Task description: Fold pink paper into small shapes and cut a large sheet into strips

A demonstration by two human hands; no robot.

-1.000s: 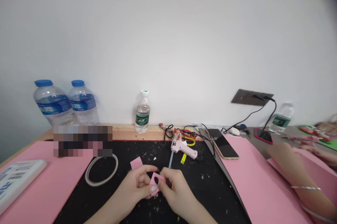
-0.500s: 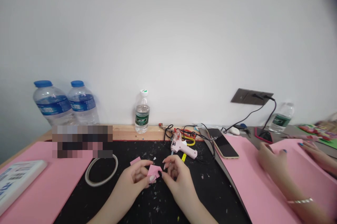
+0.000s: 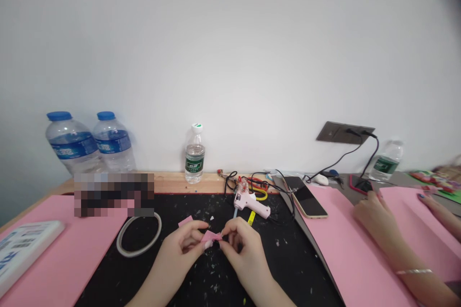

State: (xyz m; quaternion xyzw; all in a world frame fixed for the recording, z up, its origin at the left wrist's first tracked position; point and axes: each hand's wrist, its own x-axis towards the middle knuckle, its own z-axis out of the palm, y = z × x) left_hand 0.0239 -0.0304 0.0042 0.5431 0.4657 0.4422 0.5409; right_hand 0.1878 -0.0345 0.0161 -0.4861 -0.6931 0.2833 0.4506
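Note:
Both my hands meet over the black mat (image 3: 173,273) and pinch one small pink paper piece (image 3: 212,236) between them. My left hand (image 3: 182,247) grips its left end with thumb and fingers. My right hand (image 3: 240,248) pinches its right end. The piece lies nearly flat, seen edge-on. Another small pink paper scrap (image 3: 185,221) lies on the mat just behind my left hand. A pink glue gun (image 3: 249,202) rests on the mat beyond my right hand, its nozzle pointing toward me.
A tape ring (image 3: 139,233) lies left of my hands. Pink sheets (image 3: 61,259) flank the mat. A small bottle (image 3: 195,154) and two large bottles (image 3: 90,143) stand at the wall. A phone (image 3: 305,197) and cables lie right. Another person's hands (image 3: 374,218) rest on pink sheets at far right.
My hands have turned the pink piece from facing me to nearly flat, both pinching its ends. The other person's hands have shifted on the pink sheet at right.

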